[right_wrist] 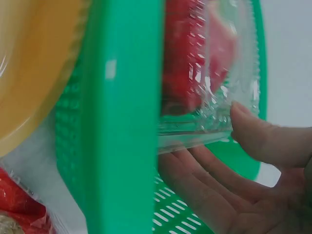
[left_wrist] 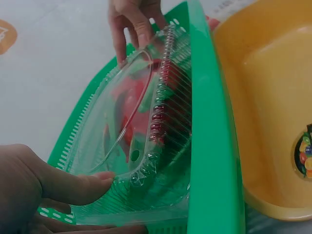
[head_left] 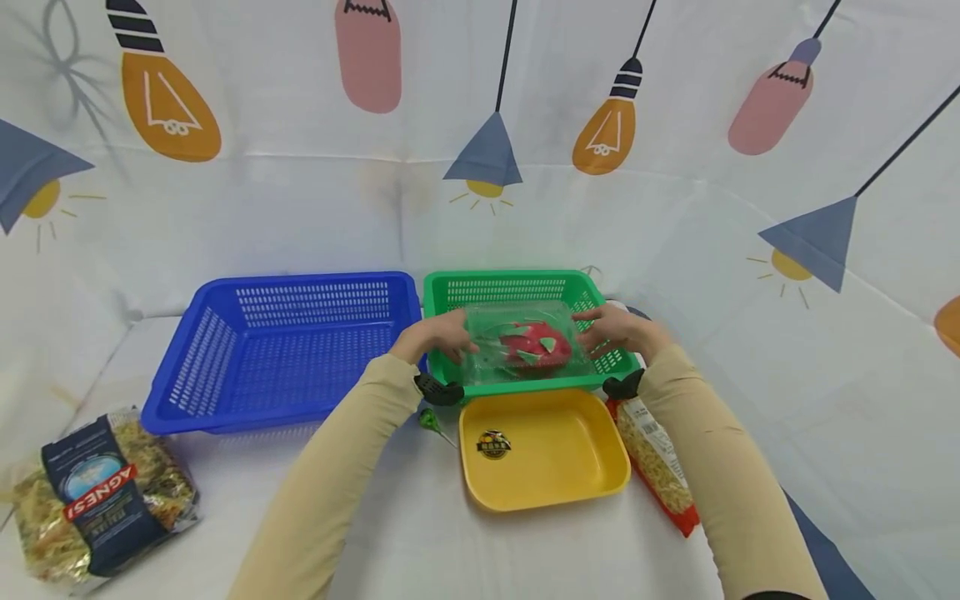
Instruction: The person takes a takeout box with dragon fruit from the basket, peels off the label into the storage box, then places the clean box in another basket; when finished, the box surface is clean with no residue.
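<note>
A clear plastic clamshell box (head_left: 486, 362) with a red dragon fruit (head_left: 537, 343) inside it sits in the green basket (head_left: 517, 387). My left hand (head_left: 442, 333) holds the box's left end; in the left wrist view its thumb (left_wrist: 92, 186) lies on the lid edge and the fingers go down beside and under the box. At the opposite end my right hand (head_left: 619, 328) grips the box. The right wrist view shows that thumb (right_wrist: 263, 134) against the lid edge and the fingers (right_wrist: 200, 187) below the bottom. Part of the left fingers is hidden.
Left of the green basket stands a blue basket (head_left: 281, 421). A yellow tray (head_left: 555, 454) is in front, between a pasta bag (head_left: 660, 458) on the right and a small green-headed item (head_left: 430, 420) on the left. Another pasta bag (head_left: 105, 500) lies far left.
</note>
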`<control>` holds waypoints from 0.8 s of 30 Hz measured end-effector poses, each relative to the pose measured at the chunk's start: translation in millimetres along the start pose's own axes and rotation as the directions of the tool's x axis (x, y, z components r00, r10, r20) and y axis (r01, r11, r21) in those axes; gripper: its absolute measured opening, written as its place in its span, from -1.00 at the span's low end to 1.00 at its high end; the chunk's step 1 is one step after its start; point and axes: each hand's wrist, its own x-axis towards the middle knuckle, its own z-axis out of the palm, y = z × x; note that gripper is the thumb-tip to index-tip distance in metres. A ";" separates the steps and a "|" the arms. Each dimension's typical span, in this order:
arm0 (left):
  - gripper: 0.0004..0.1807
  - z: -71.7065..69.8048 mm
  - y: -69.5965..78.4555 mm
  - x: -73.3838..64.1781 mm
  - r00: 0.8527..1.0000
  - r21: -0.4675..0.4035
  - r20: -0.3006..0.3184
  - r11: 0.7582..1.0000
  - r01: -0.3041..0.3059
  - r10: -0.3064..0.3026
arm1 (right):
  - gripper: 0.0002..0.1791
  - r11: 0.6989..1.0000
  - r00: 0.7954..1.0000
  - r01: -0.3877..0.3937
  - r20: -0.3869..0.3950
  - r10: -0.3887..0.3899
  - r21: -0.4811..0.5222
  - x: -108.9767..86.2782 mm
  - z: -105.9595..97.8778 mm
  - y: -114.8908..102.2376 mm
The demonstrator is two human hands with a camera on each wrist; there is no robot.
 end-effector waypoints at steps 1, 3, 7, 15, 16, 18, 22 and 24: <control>-0.06 0.5 1.1 0.3 1.000 0.014 -0.002 1.000 -0.003 0.003 | -0.35 1.000 1.000 0.000 0.000 0.000 -0.022 0.9 0.4 -0.5; -0.07 0.5 3.3 0.7 1.000 0.015 -0.004 1.000 -0.004 0.004 | -0.36 0.997 1.000 0.001 0.005 0.000 -0.074 2.4 0.4 -2.3; -0.11 -1.1 5.5 1.4 1.000 0.030 -0.001 1.000 0.003 -0.003 | -0.37 0.988 1.000 -0.009 0.018 0.012 -0.157 5.6 0.6 -8.9; -0.17 -0.9 5.1 8.0 1.000 0.050 -0.016 0.999 0.007 -0.006 | -0.37 0.978 0.999 -0.031 0.018 0.035 -0.208 15.2 -0.8 -12.3; -0.18 -0.4 4.9 9.2 1.000 0.056 -0.020 0.998 0.005 -0.004 | -0.37 0.976 0.999 -0.032 0.016 0.037 -0.214 16.0 -1.0 -12.0; -0.18 0.8 4.6 10.4 1.000 0.068 -0.030 0.998 0.007 -0.005 | -0.38 0.974 0.999 -0.038 0.008 0.041 -0.224 17.7 -1.1 -10.9; -0.19 2.5 4.2 12.4 0.999 0.092 -0.047 0.996 0.013 -0.008 | -0.39 0.970 0.999 -0.039 -0.005 0.039 -0.240 19.5 -1.4 -9.2; -0.21 3.0 4.0 12.6 0.998 0.108 -0.059 0.994 0.018 -0.011 | -0.39 0.970 0.999 -0.042 -0.019 0.039 -0.240 21.0 -0.8 -8.8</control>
